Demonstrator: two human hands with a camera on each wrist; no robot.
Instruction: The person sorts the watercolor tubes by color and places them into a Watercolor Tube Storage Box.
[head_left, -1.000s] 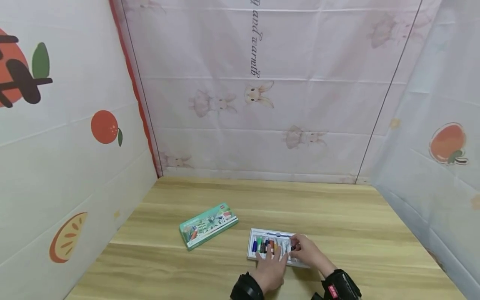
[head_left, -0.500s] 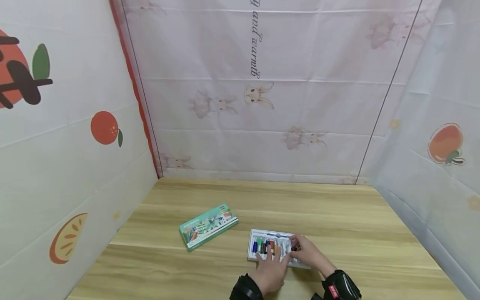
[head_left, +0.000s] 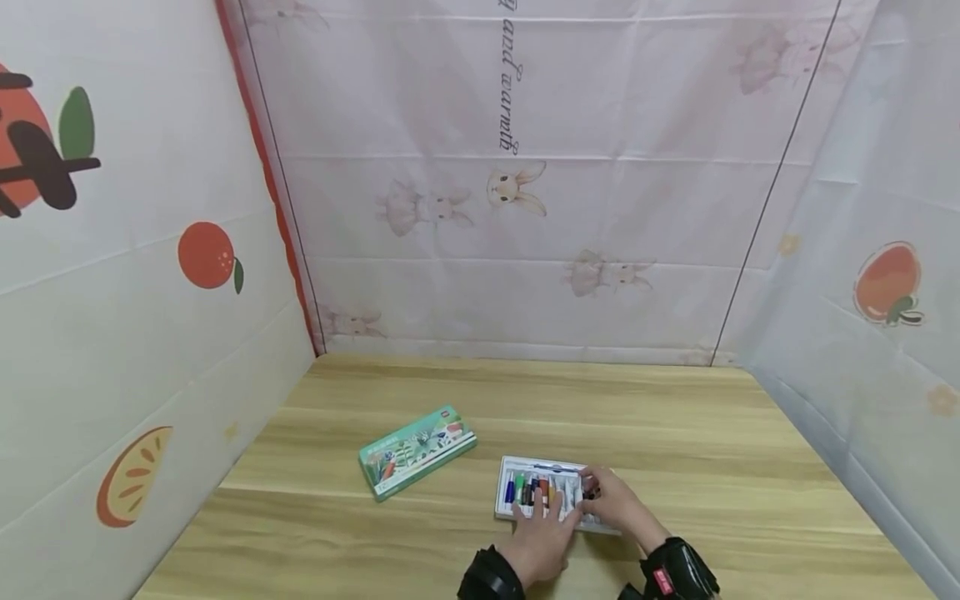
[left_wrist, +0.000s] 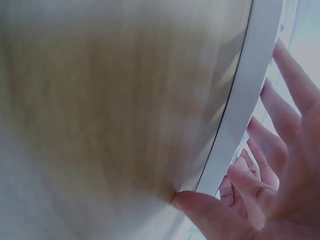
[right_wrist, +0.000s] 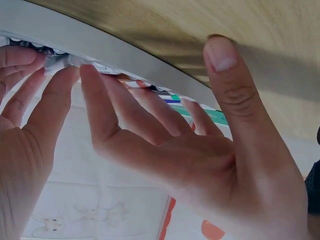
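In the head view, a white tray (head_left: 497, 504) holds a row of small colored paint tubes (head_left: 519, 488) and a thin brush-like stick along its far side. My left hand (head_left: 538, 546) lies over the near edge with fingers spread, fingertips touching the tubes. Its thumb presses the table beside the tray wall (left_wrist: 235, 100) in the left wrist view. At the tray's right end, my right hand (head_left: 617, 502) has its fingers curled down among the tubes. The right wrist view shows a greyish tube end (right_wrist: 57, 62) between its fingers and thumb; most of that tube is hidden.
A green printed box (head_left: 417, 452) lies slanted on the wooden table (head_left: 360, 550), to the left of the tray. Printed cloth walls (head_left: 450, 283) close in the back and both sides. Each wrist wears a black strap (head_left: 491, 575).
Both hands stay almost in place over the tray. The left index fingertip has edged slightly right, toward the right hand. The tray and green box have not moved.
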